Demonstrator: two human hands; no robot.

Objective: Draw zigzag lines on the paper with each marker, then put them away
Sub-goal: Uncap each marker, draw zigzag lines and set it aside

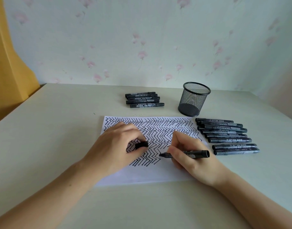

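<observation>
A white paper (147, 176) lies on the table, its upper part filled with black zigzag lines. My right hand (190, 156) grips an uncapped black marker (196, 153), tip pointing left and touching the paper at the end of the lowest zigzag row. My left hand (118, 146) rests on the paper and pinches the marker's black cap (141, 144) between thumb and fingers. Several capped black markers (228, 135) lie in a row right of the paper. A second group of several markers (144, 100) lies beyond the paper.
An empty black mesh pen cup (194, 99) stands upright behind the paper's right corner. The pale table (51, 129) meets a flowered wall at the back. A yellow curtain (8, 63) hangs at the far left.
</observation>
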